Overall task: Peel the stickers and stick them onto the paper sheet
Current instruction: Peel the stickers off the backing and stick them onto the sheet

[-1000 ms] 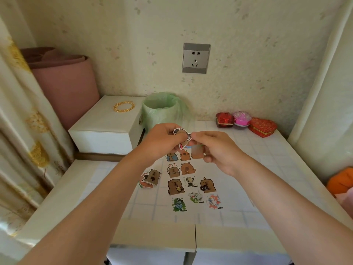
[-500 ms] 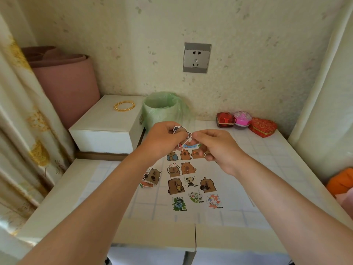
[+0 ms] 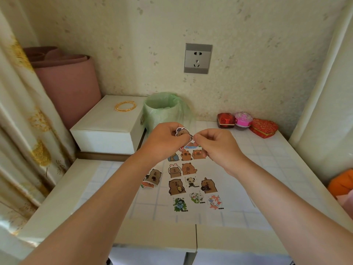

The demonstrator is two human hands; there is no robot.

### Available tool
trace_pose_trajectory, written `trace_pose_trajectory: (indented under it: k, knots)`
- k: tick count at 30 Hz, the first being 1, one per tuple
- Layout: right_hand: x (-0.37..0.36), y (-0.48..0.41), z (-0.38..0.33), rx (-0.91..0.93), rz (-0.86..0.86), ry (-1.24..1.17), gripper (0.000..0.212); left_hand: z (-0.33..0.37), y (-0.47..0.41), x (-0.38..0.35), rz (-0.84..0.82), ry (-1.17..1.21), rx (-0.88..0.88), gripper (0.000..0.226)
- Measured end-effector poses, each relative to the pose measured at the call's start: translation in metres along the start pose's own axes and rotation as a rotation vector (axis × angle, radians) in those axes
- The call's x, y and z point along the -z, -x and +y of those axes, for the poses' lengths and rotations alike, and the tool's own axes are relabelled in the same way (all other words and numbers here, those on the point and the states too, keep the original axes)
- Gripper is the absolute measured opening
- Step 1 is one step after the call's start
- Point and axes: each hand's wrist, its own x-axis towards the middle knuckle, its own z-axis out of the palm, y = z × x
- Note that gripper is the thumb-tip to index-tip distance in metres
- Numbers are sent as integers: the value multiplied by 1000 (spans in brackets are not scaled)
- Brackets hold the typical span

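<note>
Above the table my left hand (image 3: 165, 139) grips a small capybara sticker (image 3: 182, 131) with its backing. My right hand (image 3: 214, 143) pinches the sticker's right edge with thumb and forefinger. Below both hands lies the paper sheet (image 3: 227, 180), nearly see-through, with several cartoon stickers stuck on it in rows. A small pile of loose stickers (image 3: 152, 177) lies just left of the sheet. My hands hide the sheet's top edge.
A bin lined with a green bag (image 3: 163, 111) stands behind my hands. A white box (image 3: 108, 129) with gold bangles (image 3: 125, 107) sits at the left. Red and pink trinket boxes (image 3: 246, 124) line the back right. Curtains hang on both sides.
Both hands have risen slightly with the sticker, uncovering more of the sheet's upper row. The pinch on the sticker's right edge has stayed.
</note>
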Motion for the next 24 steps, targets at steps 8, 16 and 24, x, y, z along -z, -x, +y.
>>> trace_pose_trajectory:
  k: [8,16,24]
  knots:
    - [1,2,-1,65,-17,106,20,0,2,-2,-22,-48,-27,10]
    - [3,4,-5,70,-38,103,21,0,1,-1,-24,24,12,8]
    - [2,3,-8,36,9,30,18,-5,1,-7,211,-98,-140,28]
